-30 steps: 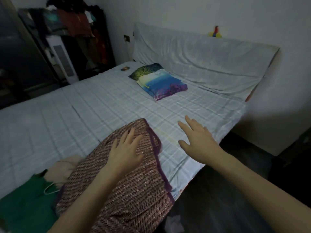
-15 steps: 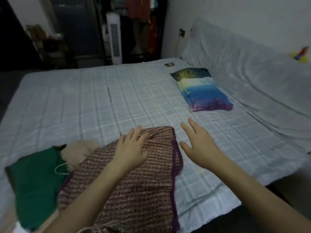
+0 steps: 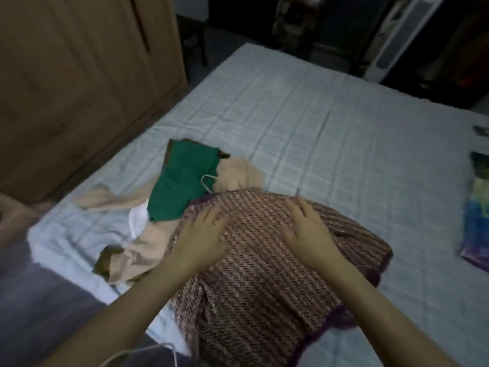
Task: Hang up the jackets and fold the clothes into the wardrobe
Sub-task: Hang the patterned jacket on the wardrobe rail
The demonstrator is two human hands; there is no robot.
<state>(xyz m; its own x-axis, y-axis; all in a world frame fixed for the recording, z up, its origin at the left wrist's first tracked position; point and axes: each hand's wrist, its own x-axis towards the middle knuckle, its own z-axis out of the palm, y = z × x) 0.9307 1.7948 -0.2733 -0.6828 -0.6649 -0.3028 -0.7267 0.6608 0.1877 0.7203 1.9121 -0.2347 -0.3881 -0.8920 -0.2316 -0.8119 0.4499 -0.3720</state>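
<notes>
The woven pink-and-brown garment (image 3: 270, 260) lies spread at the near edge of the bed (image 3: 304, 107), unfolded. The left hand (image 3: 203, 234) and right hand (image 3: 309, 234) both rest flat on it, fingers extended, gripping nothing. Just beside it, partly beneath, lie a green garment (image 3: 182, 186), a beige garment (image 3: 238, 173) and a white wire hanger (image 3: 207, 182), in a loose heap. The wooden wardrobe (image 3: 79, 75) stands closed beyond. Judgement: folding barely begun; nothing stowed or hung.
</notes>
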